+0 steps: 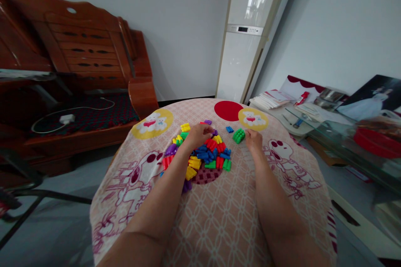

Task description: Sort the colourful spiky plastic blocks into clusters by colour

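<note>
Over the pile of colourful plastic building blocks (203, 155), my left hand (200, 135) has its fingers bent together near purple and yellow pieces. Its fingertips are partly hidden, and what they pinch, if anything, is too small to make out. To the right, my right hand (254, 139) is closed, fingertips at the right edge of a green studded building block (239, 135), which looks tilted with its studs facing me. Just behind that block lies a small blue block (229, 129). Red, yellow, blue, green and purple blocks lie loosely heaped beneath and around my left hand.
The round table wears a patterned pink cloth (219, 217). A wooden bench (84, 50) with a white cable and adapter stands at the left. A white cabinet-like appliance (241, 41) is behind. At the right, a glass-topped stand (338, 137) carries papers, bowls and a red container.
</note>
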`<state>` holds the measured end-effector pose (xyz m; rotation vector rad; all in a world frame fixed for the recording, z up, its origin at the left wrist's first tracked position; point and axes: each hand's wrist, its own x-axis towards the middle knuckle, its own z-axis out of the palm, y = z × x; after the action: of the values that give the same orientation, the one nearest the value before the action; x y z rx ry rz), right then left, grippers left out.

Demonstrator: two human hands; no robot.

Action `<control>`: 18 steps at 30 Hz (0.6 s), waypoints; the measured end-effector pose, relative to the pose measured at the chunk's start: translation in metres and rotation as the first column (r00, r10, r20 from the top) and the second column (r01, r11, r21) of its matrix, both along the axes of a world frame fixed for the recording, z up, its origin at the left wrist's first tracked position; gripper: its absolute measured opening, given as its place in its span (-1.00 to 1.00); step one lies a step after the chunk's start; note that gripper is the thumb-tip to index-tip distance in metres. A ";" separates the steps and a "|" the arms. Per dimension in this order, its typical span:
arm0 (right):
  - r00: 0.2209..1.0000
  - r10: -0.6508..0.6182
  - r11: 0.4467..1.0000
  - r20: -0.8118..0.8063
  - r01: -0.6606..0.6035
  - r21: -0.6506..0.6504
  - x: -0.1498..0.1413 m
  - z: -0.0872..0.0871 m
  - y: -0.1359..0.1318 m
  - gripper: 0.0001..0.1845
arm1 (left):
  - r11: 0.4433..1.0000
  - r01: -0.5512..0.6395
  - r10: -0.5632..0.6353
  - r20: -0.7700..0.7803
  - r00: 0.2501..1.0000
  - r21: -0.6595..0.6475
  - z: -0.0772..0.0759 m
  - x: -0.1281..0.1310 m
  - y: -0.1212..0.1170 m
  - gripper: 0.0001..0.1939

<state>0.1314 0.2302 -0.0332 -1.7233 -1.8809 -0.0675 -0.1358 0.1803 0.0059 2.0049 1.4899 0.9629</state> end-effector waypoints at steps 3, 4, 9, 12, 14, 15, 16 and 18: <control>0.997 -0.039 0.997 -0.062 0.043 0.062 -0.003 0.014 -0.005 -0.67 | 0.986 0.164 -0.157 -0.232 0.960 0.010 0.001 0.008 -0.004 -0.72; 0.995 -0.037 0.996 -0.090 0.045 0.083 -0.005 0.020 -0.008 -0.67 | 0.980 0.201 -0.190 -0.303 0.934 0.006 0.001 0.010 -0.005 -0.73; 0.928 0.246 0.969 -0.279 -0.247 0.033 -0.022 0.049 -0.023 -0.71 | 0.993 0.113 -0.117 -0.433 0.894 -0.036 0.003 -0.005 -0.005 -0.77; 0.857 0.346 0.919 -0.383 -0.391 -0.046 -0.036 0.054 -0.031 -0.72 | 0.999 -0.014 -0.007 -0.404 0.915 -0.049 0.009 -0.035 -0.007 -0.75; 0.845 0.357 0.909 -0.398 -0.412 -0.059 -0.042 0.052 -0.034 -0.73 | 0.994 -0.096 0.068 -0.404 0.912 -0.048 0.014 -0.057 -0.009 -0.74; 0.845 0.359 0.908 -0.395 -0.415 -0.062 -0.044 0.050 -0.034 -0.74 | 0.989 -0.139 0.106 -0.417 0.902 -0.048 0.016 -0.066 -0.010 -0.74; 0.847 0.361 0.906 -0.391 -0.417 -0.067 -0.046 0.047 -0.033 -0.75 | 0.981 -0.186 0.146 -0.434 0.889 -0.051 0.017 -0.073 -0.011 -0.74; 0.849 0.362 0.904 -0.386 -0.421 -0.079 -0.047 0.042 -0.031 -0.76 | 0.955 -0.290 0.233 -0.457 0.858 -0.059 0.016 -0.081 -0.012 -0.73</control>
<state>0.0847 0.1988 0.0091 -1.2959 -1.9476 0.5433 -0.2172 0.1687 0.0221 2.0538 2.0585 0.4956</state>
